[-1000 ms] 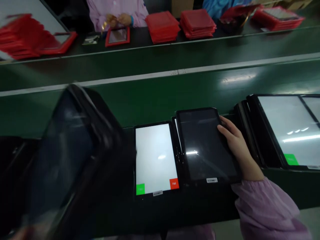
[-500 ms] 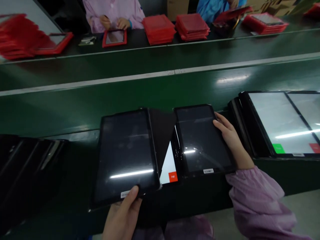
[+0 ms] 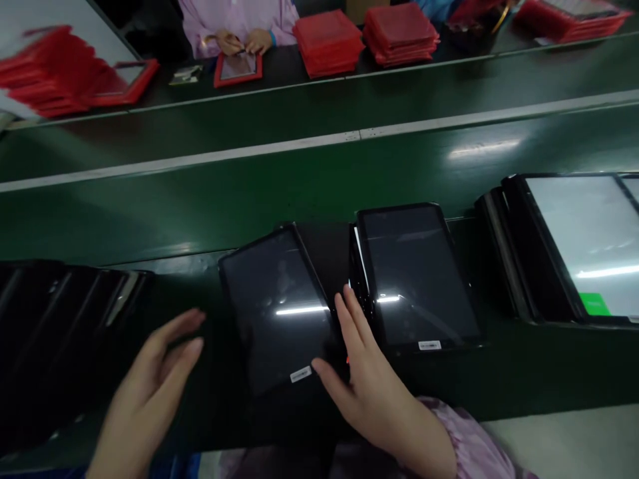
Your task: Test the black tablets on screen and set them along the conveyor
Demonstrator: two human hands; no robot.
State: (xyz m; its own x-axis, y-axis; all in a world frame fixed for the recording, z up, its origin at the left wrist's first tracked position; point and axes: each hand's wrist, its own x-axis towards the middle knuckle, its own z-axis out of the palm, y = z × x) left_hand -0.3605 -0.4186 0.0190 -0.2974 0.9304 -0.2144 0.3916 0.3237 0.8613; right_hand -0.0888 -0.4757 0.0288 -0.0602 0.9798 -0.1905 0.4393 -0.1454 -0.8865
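Note:
My left hand [image 3: 154, 382] hovers over the dark bench, left of the nearer tablet, fingers apart and nothing in them. Tilted on the bench in the middle lies a black tablet [image 3: 279, 313] with a dark screen and a small white label. My right hand [image 3: 367, 372] reaches to this tablet's lower right edge, its fingers stretched out and seemingly touching it. A second dark tablet [image 3: 419, 273] rests just to the right, on top of others. Between the two, a black panel [image 3: 327, 256] is partly covered, and a lit screen beneath is almost hidden.
A row of leaning black tablets [image 3: 60, 319] fills the left. On the right, tablets with lit white screens [image 3: 579, 246] overlap, one with a green square. Across the green conveyor [image 3: 249, 189], a person's hands [image 3: 244, 43] work at a red-framed tablet [image 3: 238, 70] beside red stacks [image 3: 327, 43].
My left hand has let go of the left tablet and moved left. That tablet is now turned and lower. My right hand has left the right tablet and come across to the left one.

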